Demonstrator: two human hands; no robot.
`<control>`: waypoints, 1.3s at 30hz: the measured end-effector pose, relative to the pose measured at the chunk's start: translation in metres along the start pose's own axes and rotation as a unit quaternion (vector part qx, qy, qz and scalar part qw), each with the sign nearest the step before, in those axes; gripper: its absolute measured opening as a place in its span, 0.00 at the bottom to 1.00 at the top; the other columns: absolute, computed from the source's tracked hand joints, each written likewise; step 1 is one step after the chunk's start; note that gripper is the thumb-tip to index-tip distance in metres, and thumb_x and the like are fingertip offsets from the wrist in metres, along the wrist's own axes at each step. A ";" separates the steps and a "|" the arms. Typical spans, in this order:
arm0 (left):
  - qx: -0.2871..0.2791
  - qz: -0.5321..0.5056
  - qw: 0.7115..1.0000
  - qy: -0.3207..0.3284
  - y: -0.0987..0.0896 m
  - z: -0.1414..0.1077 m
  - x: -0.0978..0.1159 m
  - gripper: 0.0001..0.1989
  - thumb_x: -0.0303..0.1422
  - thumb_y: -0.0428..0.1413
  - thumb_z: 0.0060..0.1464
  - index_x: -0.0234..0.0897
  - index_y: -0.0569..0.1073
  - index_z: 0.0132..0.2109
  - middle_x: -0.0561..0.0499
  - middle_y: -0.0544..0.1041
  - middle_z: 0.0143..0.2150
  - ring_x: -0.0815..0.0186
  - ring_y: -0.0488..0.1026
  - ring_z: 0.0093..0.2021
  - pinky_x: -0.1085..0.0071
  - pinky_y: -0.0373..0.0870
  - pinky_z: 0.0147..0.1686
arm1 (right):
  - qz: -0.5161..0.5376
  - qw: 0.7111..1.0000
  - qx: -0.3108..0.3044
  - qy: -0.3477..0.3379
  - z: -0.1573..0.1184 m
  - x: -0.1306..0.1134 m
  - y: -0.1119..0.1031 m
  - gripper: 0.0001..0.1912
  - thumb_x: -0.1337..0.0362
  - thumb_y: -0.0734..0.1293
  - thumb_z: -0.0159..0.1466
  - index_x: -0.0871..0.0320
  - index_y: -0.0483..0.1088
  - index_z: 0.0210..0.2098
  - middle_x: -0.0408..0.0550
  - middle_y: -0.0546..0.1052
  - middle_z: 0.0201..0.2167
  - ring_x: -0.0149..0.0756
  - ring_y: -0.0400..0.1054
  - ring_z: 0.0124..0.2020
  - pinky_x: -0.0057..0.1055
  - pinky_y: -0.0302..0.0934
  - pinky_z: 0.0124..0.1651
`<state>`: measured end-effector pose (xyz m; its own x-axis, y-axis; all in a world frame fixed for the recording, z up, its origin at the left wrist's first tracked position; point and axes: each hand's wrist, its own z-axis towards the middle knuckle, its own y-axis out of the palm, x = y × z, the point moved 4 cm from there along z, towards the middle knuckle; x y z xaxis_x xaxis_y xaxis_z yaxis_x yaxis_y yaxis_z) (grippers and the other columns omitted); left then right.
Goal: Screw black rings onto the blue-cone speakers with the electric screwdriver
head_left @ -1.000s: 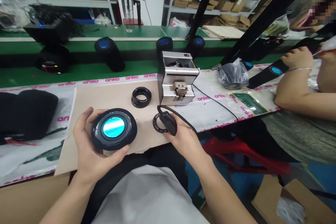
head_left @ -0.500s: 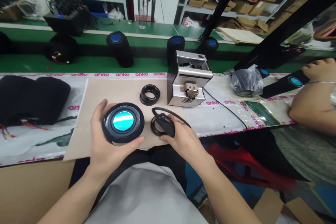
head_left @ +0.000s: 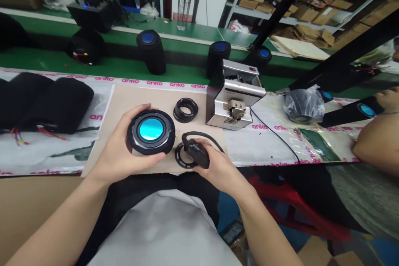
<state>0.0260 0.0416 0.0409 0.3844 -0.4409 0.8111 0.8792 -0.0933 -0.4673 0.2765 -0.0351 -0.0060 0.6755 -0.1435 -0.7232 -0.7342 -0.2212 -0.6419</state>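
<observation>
A round black speaker [head_left: 151, 132] with a shiny blue disc in its end faces up at me. My left hand [head_left: 121, 149] is wrapped round its left and near sides, thumb along the near rim. In my right hand [head_left: 215, 166] is a black corded tool [head_left: 198, 153], its cable looping up and to the right. Partly under that tool lies a thin black ring [head_left: 178, 156] on the cardboard sheet [head_left: 124, 95]. A second, thicker black ring [head_left: 185, 110] rests behind it. The tool's tip is hidden.
A silver screw-feeder-like machine [head_left: 235, 95] stands right of the cardboard. Black fabric-covered pieces with wires [head_left: 50, 104] lie at left. Several speakers, including a black speaker [head_left: 151, 52], stand on the green surface behind. At right, a co-worker's arm [head_left: 378, 141] reaches a dark cylinder [head_left: 352, 112].
The camera view has shifted, so the bench things sit further right. The speaker in my left hand is slightly higher in view. My right hand keeps the corded tool near the thin ring.
</observation>
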 end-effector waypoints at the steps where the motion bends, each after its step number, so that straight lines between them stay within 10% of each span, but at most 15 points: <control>1: -0.008 -0.008 1.000 -0.004 0.000 0.000 0.000 0.49 0.39 0.75 0.41 0.42 0.66 0.69 0.41 0.73 0.69 0.44 0.72 0.69 0.48 0.71 0.68 | -0.004 1.000 0.008 0.011 0.001 -0.001 0.002 0.37 0.71 0.73 0.60 0.48 0.65 0.66 0.46 0.74 0.66 0.44 0.69 0.68 0.44 0.62 0.72; 14: -0.088 -0.007 0.996 -0.001 -0.004 0.001 0.005 0.49 0.39 0.74 0.45 0.40 0.63 0.71 0.36 0.71 0.71 0.42 0.69 0.71 0.50 0.68 0.71 | -0.003 0.996 0.088 0.033 0.001 0.006 0.003 0.33 0.59 0.71 0.62 0.54 0.66 0.66 0.54 0.76 0.63 0.56 0.71 0.65 0.58 0.63 0.70; 19: -0.111 -0.070 0.991 -0.041 0.004 -0.005 -0.002 0.58 0.40 0.74 0.46 0.39 0.51 0.77 0.34 0.68 0.72 0.41 0.67 0.72 0.47 0.66 0.72 | 0.103 0.977 0.175 0.061 -0.016 -0.047 -0.044 0.35 0.50 0.78 0.58 0.50 0.69 0.61 0.44 0.82 0.36 0.48 0.80 0.37 0.47 0.77 0.47; 26: -0.113 -0.137 0.983 -0.043 0.007 -0.008 -0.005 0.56 0.36 0.74 0.45 0.43 0.55 0.76 0.37 0.65 0.75 0.38 0.64 0.73 0.45 0.63 0.72 | 0.041 0.983 0.076 -0.164 0.009 -0.134 -0.054 0.36 0.59 0.81 0.57 0.40 0.69 0.62 0.42 0.80 0.55 0.46 0.79 0.51 0.38 0.77 0.50; 39: -0.100 -0.285 0.947 -0.109 0.022 -0.010 -0.003 0.69 0.31 0.74 0.44 0.45 0.37 0.80 0.37 0.69 0.72 0.45 0.70 0.71 0.52 0.70 0.69 | 0.102 0.985 0.036 -0.136 0.030 -0.106 -0.039 0.40 0.55 0.83 0.54 0.45 0.68 0.62 0.45 0.76 0.64 0.49 0.71 0.65 0.42 0.72 0.64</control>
<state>0.0413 0.0321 0.0251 -0.0680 -0.0754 0.9948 0.8985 -0.4382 0.0282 0.2311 0.0177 0.0883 0.4770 0.0870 -0.8746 -0.8625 -0.1446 -0.4849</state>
